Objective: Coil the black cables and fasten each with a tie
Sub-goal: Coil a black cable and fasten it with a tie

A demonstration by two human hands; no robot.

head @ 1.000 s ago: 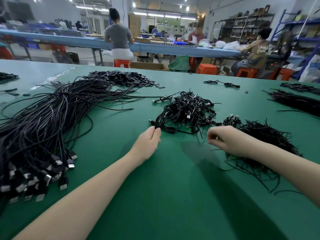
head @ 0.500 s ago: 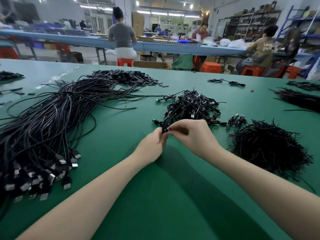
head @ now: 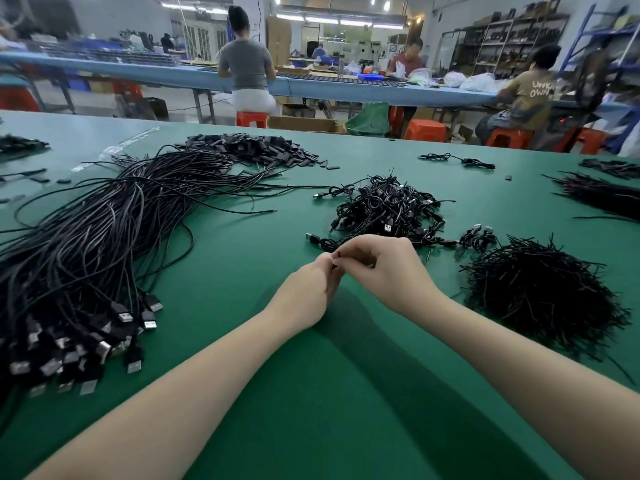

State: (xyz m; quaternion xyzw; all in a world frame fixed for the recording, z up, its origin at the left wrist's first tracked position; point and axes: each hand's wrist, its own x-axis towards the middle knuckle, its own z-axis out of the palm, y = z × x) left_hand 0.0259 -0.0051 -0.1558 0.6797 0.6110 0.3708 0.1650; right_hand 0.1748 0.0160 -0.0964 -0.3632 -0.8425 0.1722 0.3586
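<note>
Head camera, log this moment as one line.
both hands pinching tie | tied coils pile behind | loose cables left | ties heap right

Big green table [head: 242, 258], huge sprawl of loose black USB cables [head: 86, 244] off to the left of the hands, heap of coiled cables [head: 388, 209] just beyond them, bristly mound of black ties [head: 543, 292] to the right, small flat black pieces [head: 256, 150] farther back left

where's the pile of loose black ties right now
In the head view the pile of ties lies on the green table at the right, beside the right hand.
</note>
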